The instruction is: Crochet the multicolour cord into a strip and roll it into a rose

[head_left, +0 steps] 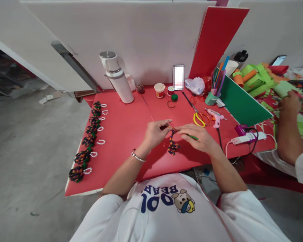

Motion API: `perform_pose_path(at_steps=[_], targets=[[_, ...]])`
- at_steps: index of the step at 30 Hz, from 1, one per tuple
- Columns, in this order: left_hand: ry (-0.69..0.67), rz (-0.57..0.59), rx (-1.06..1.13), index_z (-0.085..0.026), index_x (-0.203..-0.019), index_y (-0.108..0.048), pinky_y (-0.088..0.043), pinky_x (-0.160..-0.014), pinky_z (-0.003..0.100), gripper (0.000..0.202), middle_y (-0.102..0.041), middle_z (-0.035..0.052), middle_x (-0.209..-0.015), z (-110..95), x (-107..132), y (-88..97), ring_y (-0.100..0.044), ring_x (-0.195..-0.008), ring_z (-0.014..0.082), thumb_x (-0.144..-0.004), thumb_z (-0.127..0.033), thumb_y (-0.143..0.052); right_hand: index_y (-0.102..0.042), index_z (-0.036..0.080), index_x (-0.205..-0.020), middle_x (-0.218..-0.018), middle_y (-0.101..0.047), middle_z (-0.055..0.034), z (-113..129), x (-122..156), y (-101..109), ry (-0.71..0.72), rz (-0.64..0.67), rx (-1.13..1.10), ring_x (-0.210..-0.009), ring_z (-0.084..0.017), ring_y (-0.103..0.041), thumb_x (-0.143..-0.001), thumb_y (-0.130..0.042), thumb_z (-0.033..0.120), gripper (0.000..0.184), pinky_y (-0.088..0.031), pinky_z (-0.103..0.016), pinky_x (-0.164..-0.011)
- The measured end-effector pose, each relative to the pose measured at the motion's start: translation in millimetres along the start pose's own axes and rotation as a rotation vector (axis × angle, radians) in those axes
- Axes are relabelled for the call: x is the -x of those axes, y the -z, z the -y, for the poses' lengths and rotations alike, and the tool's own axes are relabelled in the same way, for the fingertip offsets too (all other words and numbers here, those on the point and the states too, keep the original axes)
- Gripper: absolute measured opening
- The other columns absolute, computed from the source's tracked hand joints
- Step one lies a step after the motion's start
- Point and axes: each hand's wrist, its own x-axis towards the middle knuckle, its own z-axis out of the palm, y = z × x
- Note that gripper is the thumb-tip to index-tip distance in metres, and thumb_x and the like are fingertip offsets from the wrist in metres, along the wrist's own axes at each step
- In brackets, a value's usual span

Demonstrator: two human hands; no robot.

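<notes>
Left fingers (pixel 164 124) tight on yarnwork (pixel 172 146), right fingers (pixel 185 129) around green-handled tool (pixel 193 137), scissors (pixel 196 111) and glue gun (pixel 216 117) nearby.

On our white shirt (pixel 166 225), nearer us than our left hand (pixel 155 132) and right hand (pixel 198 137), we read dark blue BEAR and, beside a cartoon animal (pixel 183 201), the letters OOL. Beyond our left hand, the paper cup (pixel 159 88) carries a printed mark too small for us to make out.

The right hand (pixel 201 138) partly hides a green tool (pixel 192 137).
</notes>
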Motion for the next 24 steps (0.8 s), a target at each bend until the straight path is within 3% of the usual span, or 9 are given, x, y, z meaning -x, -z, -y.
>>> perform_pose_path(at_steps=[8,12,15,19,24], targets=[[0.234,-0.094,0.36,-0.007,-0.11,-0.078,-0.044,-0.055,0.022,0.053,-0.066,-0.0017,-0.062,0.3,-4.5,-10.5,-0.054,-0.054,0.008,-0.061,-0.026,-0.087,-0.065,0.023,-0.128,-0.129,-0.075,-0.0147,1.4,16.1,-47.3,0.114,-0.233,0.323,-0.117,-0.027,-0.072,-0.097,-0.061,0.018,0.032,-0.06,-0.047,-0.098],[0.383,0.094,0.601,-0.01,-0.109,-0.078,-0.039,-0.052,0.02,0.058,-0.071,0.0017,-0.069,-9.7,-4.0,-2.8,-0.054,-0.054,0.007,-0.056,-0.027,-0.092,-0.061,0.027,-0.137,-0.13,-0.072,-0.0137,-4.0,19.9,-61.2,0.168,-0.412,0.29,-0.119,-0.026,-0.07,-0.094,-0.065,0.017,0.044,-0.061,-0.044,-0.098],[0.49,0.237,0.687,-0.012,-0.103,-0.08,-0.033,-0.049,0.019,0.055,-0.071,0.0028,-0.07,-11.8,-5.9,5.8,-0.053,-0.054,0.0062,-0.051,-0.024,-0.095,-0.063,0.033,-0.135,-0.124,-0.074,-0.0089,-9.8,19.7,-61.0,0.204,-0.484,0.219,-0.113,-0.023,-0.072,-0.095,-0.067,0.022,0.042,-0.062,-0.042,-0.095],[0.51,0.258,0.607,-0.012,-0.1,-0.08,-0.032,-0.047,0.019,0.052,-0.073,0.0041,-0.072,-9.5,-8.8,13.3,-0.055,-0.054,0.007,-0.051,-0.021,-0.094,-0.07,0.031,-0.124,-0.12,-0.077,-0.0071,-13.1,16.3,-42.6,0.166,-0.312,0.041,-0.111,-0.022,-0.073,-0.097,-0.064,0.028,0.028,-0.061,-0.043,-0.097],[0.449,0.238,0.401,-0.011,-0.093,-0.081,-0.039,-0.05,0.02,0.039,-0.072,0.0033,-0.067,-11.8,-11.7,18.7,-0.06,-0.057,0.0096,-0.055,-0.017,-0.089,-0.075,0.028,-0.112,-0.118,-0.079,-0.0062,-5.2,12.6,-8.2,-0.007,-0.092,-0.163,-0.112,-0.02,-0.074,-0.1,-0.06,0.03,0.02,-0.058,-0.039,-0.103]])
